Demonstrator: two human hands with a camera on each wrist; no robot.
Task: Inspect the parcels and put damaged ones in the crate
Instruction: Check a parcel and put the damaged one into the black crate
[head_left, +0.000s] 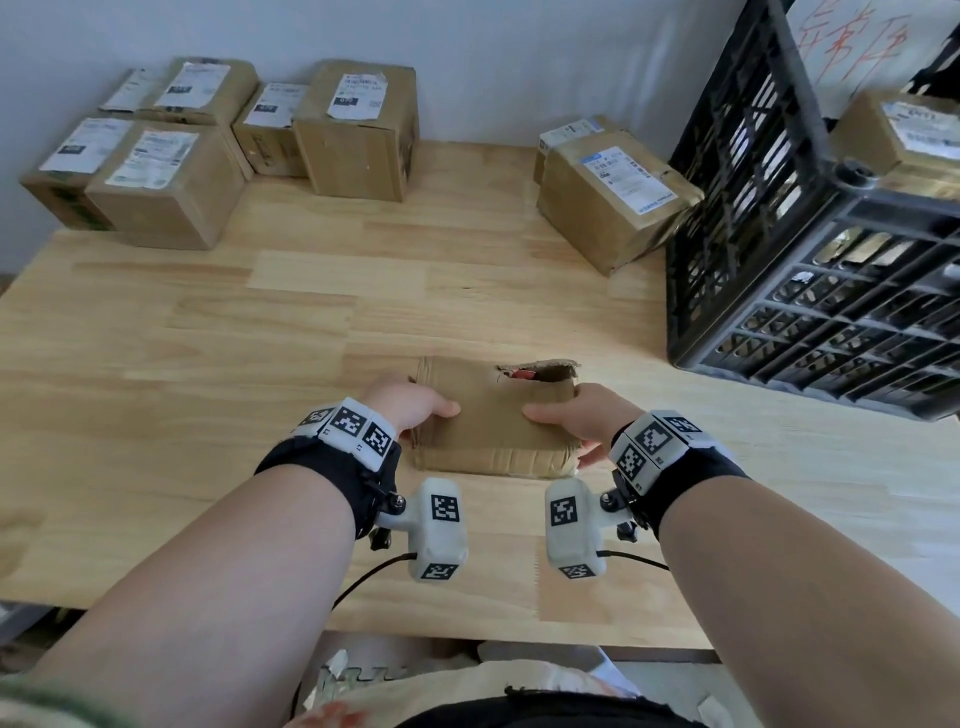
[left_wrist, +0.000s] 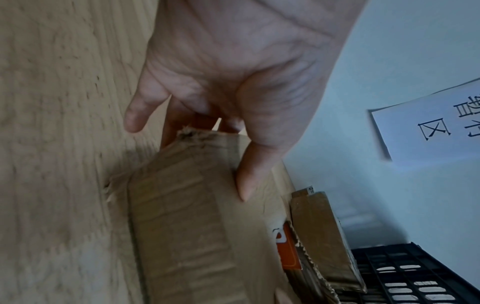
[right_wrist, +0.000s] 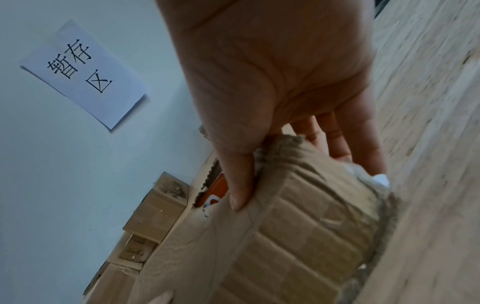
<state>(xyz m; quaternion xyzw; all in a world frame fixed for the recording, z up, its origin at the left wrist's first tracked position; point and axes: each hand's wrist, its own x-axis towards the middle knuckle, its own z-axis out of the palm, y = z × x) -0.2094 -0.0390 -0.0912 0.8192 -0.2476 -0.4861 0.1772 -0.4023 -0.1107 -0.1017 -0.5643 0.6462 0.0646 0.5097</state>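
A flat brown cardboard parcel (head_left: 488, 415) lies on the wooden table (head_left: 311, 322) in front of me. Its far right corner is torn open (head_left: 537, 371), and something orange-red shows inside (left_wrist: 288, 248). My left hand (head_left: 415, 402) grips its left end, thumb on top (left_wrist: 249, 174) and fingers round the side. My right hand (head_left: 571, 410) grips the right end the same way, thumb on top (right_wrist: 239, 185), fingers down the side (right_wrist: 363, 148). The black plastic crate (head_left: 810, 249) stands at the right and has parcels inside.
Several labelled cardboard boxes (head_left: 171, 176) are grouped at the table's back left. Two more boxes (head_left: 608, 197) sit at the back right beside the crate. A box (head_left: 904, 135) rests on the crate's top. A paper sign (right_wrist: 83, 72) hangs on the wall.
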